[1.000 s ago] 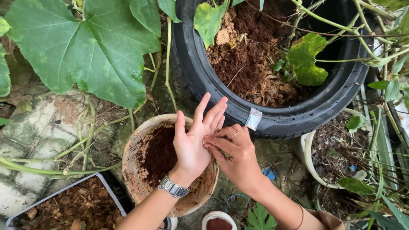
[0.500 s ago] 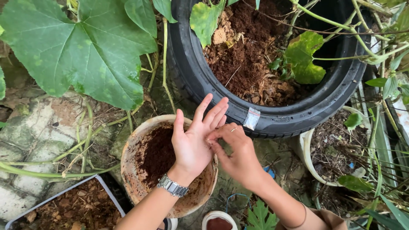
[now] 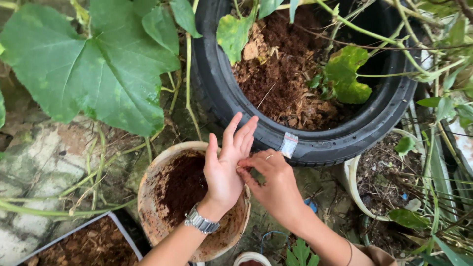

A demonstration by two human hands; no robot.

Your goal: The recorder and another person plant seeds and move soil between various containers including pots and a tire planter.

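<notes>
Left hand [image 3: 224, 172], fingers spread flat and upright, hovers over a round, soil-stained bucket [image 3: 162, 162] of crumbly brown soil. Right hand [image 3: 273, 180], fingertips pinched together, touches the left palm; whatever it pinches is hidden. Behind lies a black rubber tyre [image 3: 217, 93] with a small clear packet [image 3: 288, 144].

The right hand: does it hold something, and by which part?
It cannot be told. The right hand pinches its fingertips against the open left hand above the soil bucket; anything between them is hidden.
</notes>
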